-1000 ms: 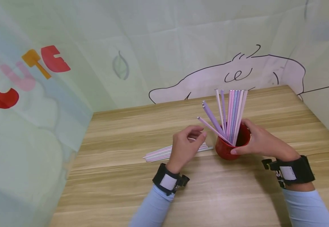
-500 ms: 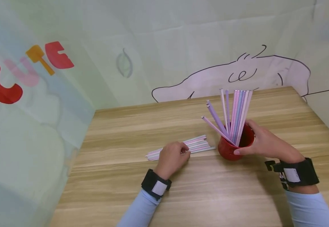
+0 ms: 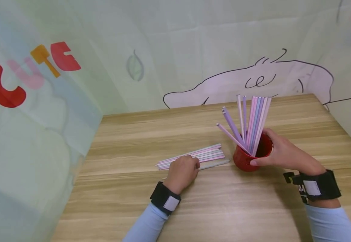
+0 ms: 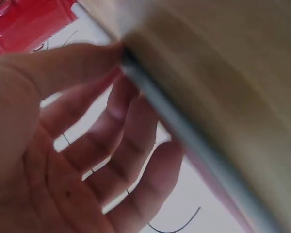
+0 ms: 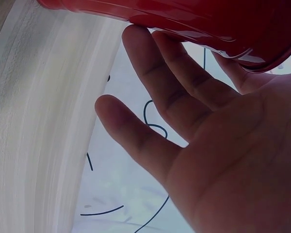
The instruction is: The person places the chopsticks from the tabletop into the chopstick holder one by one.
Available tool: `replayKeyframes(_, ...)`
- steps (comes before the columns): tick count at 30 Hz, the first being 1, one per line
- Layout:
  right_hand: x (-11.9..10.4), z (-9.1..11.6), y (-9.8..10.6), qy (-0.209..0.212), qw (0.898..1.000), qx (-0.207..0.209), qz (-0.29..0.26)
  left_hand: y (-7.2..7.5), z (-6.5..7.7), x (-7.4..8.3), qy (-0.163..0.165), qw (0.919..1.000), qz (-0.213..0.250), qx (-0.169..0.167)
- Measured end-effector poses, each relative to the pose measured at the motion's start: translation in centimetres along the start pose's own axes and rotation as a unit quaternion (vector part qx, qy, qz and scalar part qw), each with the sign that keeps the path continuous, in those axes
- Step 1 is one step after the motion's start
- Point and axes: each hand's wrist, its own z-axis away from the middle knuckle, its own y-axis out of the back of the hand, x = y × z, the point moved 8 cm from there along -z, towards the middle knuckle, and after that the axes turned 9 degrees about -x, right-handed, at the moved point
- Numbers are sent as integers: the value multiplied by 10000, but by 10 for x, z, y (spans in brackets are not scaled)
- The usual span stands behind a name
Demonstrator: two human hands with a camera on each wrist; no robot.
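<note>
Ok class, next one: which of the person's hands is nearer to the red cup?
The right hand: it holds the red cup from its right side. The left hand is off to the cup's left, apart from it, pinching a grey straw.

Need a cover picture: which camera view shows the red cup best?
The head view: the red cup shows almost whole, with pastel sticks leaning inside. The right wrist view shows a cropped side close up; the left wrist view, only a fragment.
</note>
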Motion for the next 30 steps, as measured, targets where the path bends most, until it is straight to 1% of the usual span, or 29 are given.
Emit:
replayKeyframes(2,0,0,-1,47,10000,-4,-7,-2,2,6,-259,9993,-20,-265)
replayKeyframes(4,0,-1,-1,62,10000,2,-2,-5,6,14,-545,9967,39,-607)
replayKeyframes(7,2,-3,-3,87,10000,-2,-20,-4,12,28,-1017,9882,305,-1100)
replayKeyframes(9,3,-3,-4,78,10000,-9,-44,-1,16,38,-1349,9800,592,-1338)
replayKeyframes(11,3,-3,-3,81,10000,-10,-46,6,19,49,-1691,9697,997,-1454)
replayKeyframes(13,3,-3,-3,96,9999,-10,-36,16,19,59,-2008,9565,1538,-1451)
replayKeyframes(14,3,-3,-2,106,9999,-4,-26,22,19,63,-2145,9484,1841,-1438)
replayKeyframes(15,3,-3,-2,117,9999,4,-20,28,19,68,-2284,9383,2190,-1393)
replayKeyframes(17,1,-2,-1,186,9998,10,11,42,17,74,-2555,9155,2869,-1196)
replayKeyframes(19,0,-2,-1,227,9997,10,2,58,16,79,-2794,8900,3498,-868)
replayKeyframes(21,0,-1,0,269,9996,41,47,72,15,80,-2954,8587,4162,-455)
replayKeyframes(22,0,-1,0,266,9996,34,40,79,14,79,-2991,8402,4517,-251)
replayKeyframes(23,1,-1,0,237,9997,32,30,85,14,78,-3006,8199,4873,-39)
replayKeyframes(24,2,-1,-1,189,9998,28,7,92,13,75,-3024,7976,5214,218)
replayKeyframes(25,2,-1,-1,161,9999,27,11,98,12,72,-3050,7728,5543,494)
replayKeyframes(26,3,-2,-1,151,9999,25,-1,103,12,69,-3042,7500,5823,762)
replayKeyframes(27,2,-2,-1,165,9999,16,-24,108,11,65,-3033,7334,5987,1081)
replayKeyframes(28,2,-2,-2,164,9998,2,-66,112,11,62,-3010,7198,6102,1376)
replayKeyframes(30,2,-2,-2,187,9998,2,-73,118,11,55,-2894,7038,6184,1962)
